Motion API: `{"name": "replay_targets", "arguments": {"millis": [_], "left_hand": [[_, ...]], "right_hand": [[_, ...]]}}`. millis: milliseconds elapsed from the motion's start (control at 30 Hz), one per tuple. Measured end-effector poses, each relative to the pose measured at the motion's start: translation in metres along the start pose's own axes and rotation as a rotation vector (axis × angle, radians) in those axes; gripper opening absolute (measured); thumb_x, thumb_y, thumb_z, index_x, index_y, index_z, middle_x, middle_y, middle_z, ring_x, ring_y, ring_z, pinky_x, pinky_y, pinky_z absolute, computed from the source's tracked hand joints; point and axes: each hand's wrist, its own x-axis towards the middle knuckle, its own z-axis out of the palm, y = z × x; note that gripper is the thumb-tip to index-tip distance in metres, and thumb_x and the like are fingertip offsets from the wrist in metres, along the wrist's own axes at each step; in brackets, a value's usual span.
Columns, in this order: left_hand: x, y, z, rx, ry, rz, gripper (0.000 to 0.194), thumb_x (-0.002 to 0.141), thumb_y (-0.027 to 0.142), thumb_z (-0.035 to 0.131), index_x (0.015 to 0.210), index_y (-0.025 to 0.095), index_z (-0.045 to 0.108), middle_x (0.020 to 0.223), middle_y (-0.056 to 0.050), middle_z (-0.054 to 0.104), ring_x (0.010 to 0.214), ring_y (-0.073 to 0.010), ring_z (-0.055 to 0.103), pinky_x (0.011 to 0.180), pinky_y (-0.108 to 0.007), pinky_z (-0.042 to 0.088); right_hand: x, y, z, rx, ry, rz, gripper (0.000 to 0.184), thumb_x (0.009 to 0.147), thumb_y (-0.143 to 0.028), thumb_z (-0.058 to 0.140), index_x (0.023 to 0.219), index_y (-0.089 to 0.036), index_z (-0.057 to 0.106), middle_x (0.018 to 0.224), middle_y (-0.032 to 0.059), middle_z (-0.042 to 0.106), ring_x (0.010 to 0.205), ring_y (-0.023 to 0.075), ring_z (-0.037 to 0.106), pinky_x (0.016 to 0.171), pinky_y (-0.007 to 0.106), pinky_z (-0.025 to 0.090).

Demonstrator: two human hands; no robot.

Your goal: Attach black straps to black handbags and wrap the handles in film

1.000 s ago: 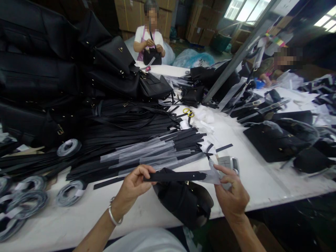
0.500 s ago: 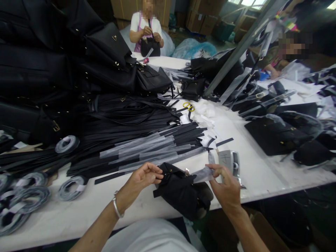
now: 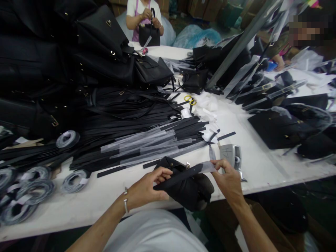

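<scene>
My left hand [image 3: 148, 189] pinches the near end of a black strap [image 3: 178, 176] that slants up to the right. My right hand [image 3: 227, 180] pinches the strap's far end, where a strip of translucent wrap [image 3: 208, 167] covers it. The strap lies across a small black handbag [image 3: 190, 190] with a metal clasp, which sits at the front edge of the white table [image 3: 105, 196]. Both hands are closed on the strap, just above the bag.
A big heap of black straps [image 3: 136, 136], some wrapped in film, lies behind the bag. Coiled straps [image 3: 28, 189] sit at the left, stacked black bags [image 3: 78, 52] at the back. A tape dispenser [image 3: 232, 155], yellow scissors [image 3: 189, 100] and a slanting metal post [image 3: 236, 49] stand to the right. Two other people work across the table.
The strap went from level and taut above the bag to lowered and slanted across it. My left hand moved down and closer to me; the view tipped downward.
</scene>
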Motion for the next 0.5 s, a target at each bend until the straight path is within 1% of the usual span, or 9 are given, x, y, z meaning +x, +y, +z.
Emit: {"name": "replay_targets", "arguments": {"millis": [67,167,233,300,333,400,433,500], "left_hand": [[-0.001,0.002,0.003,0.028,0.014,0.005,0.06,0.068,0.015,0.071,0.123,0.027,0.05,0.106,0.0,0.06,0.091,-0.0153,0.056,0.084,-0.029,0.046],[-0.002,0.003,0.007,0.133,0.139,0.041,0.059,0.072,0.012,0.066,0.125,0.029,0.048,0.1,0.001,0.06,0.081,-0.0128,0.055,0.077,-0.027,0.047],[-0.003,0.0,0.009,0.235,0.233,0.096,0.052,0.077,0.013,0.062,0.125,0.03,0.049,0.1,0.001,0.06,0.082,-0.0131,0.056,0.078,-0.027,0.048],[-0.004,-0.003,0.008,0.343,0.292,0.196,0.04,0.083,0.017,0.058,0.121,0.029,0.052,0.105,-0.001,0.061,0.091,-0.015,0.057,0.084,-0.028,0.047],[-0.004,-0.006,0.008,0.399,0.31,0.254,0.035,0.086,0.019,0.056,0.12,0.028,0.053,0.108,-0.002,0.062,0.097,-0.016,0.057,0.088,-0.029,0.045],[-0.004,-0.011,0.006,0.506,0.331,0.337,0.03,0.09,0.022,0.05,0.12,0.026,0.054,0.112,-0.003,0.063,0.104,-0.0176,0.057,0.092,-0.03,0.044],[-0.004,-0.012,0.005,0.55,0.341,0.349,0.028,0.092,0.024,0.048,0.119,0.025,0.055,0.111,-0.004,0.065,0.103,-0.0179,0.058,0.092,-0.03,0.044],[-0.003,-0.015,0.002,0.583,0.355,0.293,0.026,0.093,0.027,0.044,0.114,0.025,0.059,0.099,-0.003,0.069,0.093,-0.0173,0.062,0.086,-0.029,0.046]], "right_hand": [[0.0,0.001,0.0,-0.011,-0.01,0.012,0.023,0.076,-0.034,0.06,0.065,-0.025,0.042,0.084,0.003,0.072,0.08,0.0216,0.069,0.069,0.029,0.049],[0.0,0.002,-0.001,-0.023,-0.04,0.036,0.024,0.076,-0.036,0.061,0.065,-0.025,0.043,0.082,0.0023,0.072,0.079,0.0217,0.068,0.069,0.029,0.049],[0.001,0.004,-0.002,-0.016,-0.069,0.051,0.023,0.076,-0.038,0.061,0.067,-0.025,0.046,0.081,0.0021,0.071,0.079,0.0219,0.068,0.07,0.03,0.049],[0.003,0.006,-0.004,0.011,-0.117,0.062,0.018,0.076,-0.04,0.061,0.073,-0.024,0.052,0.081,0.0023,0.07,0.079,0.0219,0.068,0.071,0.03,0.05],[0.005,0.007,-0.006,0.031,-0.16,0.069,0.017,0.076,-0.04,0.062,0.078,-0.024,0.056,0.081,0.0023,0.07,0.079,0.0218,0.067,0.072,0.03,0.05],[0.009,0.008,-0.012,0.067,-0.299,0.098,0.021,0.076,-0.041,0.062,0.085,-0.023,0.062,0.081,0.0014,0.07,0.077,0.021,0.066,0.07,0.029,0.05],[0.012,0.008,-0.015,0.08,-0.39,0.119,0.022,0.076,-0.042,0.061,0.086,-0.023,0.064,0.079,0.0005,0.07,0.075,0.0202,0.065,0.068,0.028,0.049],[0.017,0.005,-0.022,0.108,-0.564,0.153,0.024,0.079,-0.045,0.057,0.08,-0.022,0.066,0.071,-0.0015,0.066,0.069,0.0181,0.062,0.063,0.026,0.047]]}}
